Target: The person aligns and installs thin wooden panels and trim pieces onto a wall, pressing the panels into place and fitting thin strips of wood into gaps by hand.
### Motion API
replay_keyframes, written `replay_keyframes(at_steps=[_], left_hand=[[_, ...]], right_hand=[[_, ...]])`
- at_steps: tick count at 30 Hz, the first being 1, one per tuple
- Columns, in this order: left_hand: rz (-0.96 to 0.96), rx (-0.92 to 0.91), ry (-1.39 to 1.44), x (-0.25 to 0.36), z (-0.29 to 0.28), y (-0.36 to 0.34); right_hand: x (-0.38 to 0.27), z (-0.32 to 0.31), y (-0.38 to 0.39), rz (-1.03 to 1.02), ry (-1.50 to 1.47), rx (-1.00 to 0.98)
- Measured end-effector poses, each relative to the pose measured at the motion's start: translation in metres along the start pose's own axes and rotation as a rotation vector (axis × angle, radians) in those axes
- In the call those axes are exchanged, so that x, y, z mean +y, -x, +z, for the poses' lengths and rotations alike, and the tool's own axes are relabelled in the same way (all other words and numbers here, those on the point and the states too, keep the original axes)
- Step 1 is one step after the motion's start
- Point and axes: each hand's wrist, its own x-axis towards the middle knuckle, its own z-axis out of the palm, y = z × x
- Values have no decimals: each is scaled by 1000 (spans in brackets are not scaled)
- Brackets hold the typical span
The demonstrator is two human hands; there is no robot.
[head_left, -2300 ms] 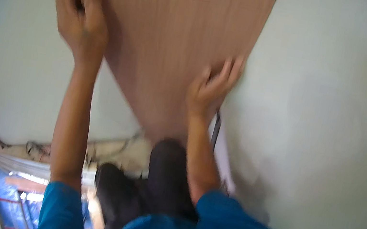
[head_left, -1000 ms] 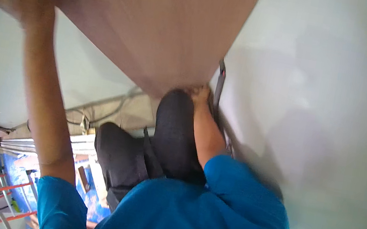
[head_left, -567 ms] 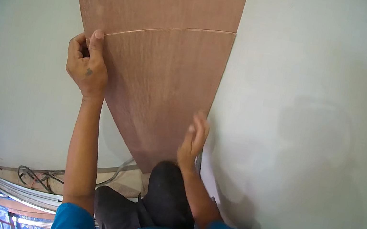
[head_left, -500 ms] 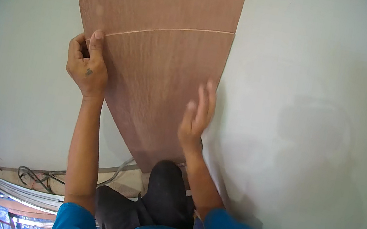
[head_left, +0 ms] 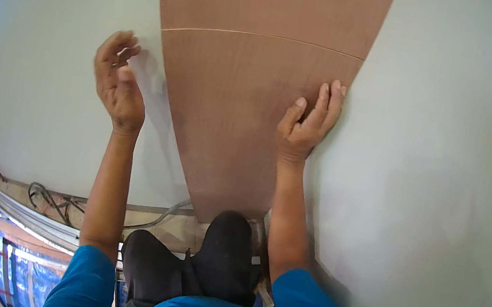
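Observation:
A brown wood panel (head_left: 228, 105) stands before me between pale wall surfaces, narrowing toward my knees. A thin, slightly curved seam crosses it near the upper part. My left hand (head_left: 118, 80) is off the panel, just beyond its left edge, with fingers loosely bent and apart and nothing in them. Near the panel's right edge, my right hand (head_left: 310, 119) has its fingers stretched out along the surface; it appears to touch the panel there, its fingertips close to the edge.
Pale wall surfaces (head_left: 436, 185) spread on both sides of the panel. A grey cable (head_left: 160, 220) and tangled dark cables (head_left: 49, 202) lie along the wall's foot. Light-coloured long strips (head_left: 27, 214) and blue sheeting (head_left: 45, 282) are at lower left. My bent knees are below the panel.
My left hand has let go of the panel's left edge. In view, the panel has shifted right and stands more evenly. My right hand has moved up and right along its right edge.

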Motion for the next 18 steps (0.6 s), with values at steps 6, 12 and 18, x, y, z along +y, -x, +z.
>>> replay_keyframes(at_steps=[6, 12, 18], left_hand=[[156, -52, 185, -8, 47, 30], [217, -190, -87, -10, 27, 30], [132, -193, 73, -11, 34, 36]], right_hand=[[10, 0, 13, -29, 12, 35], [-2, 10, 14, -9, -45, 74], [12, -1, 11, -62, 29, 71]])
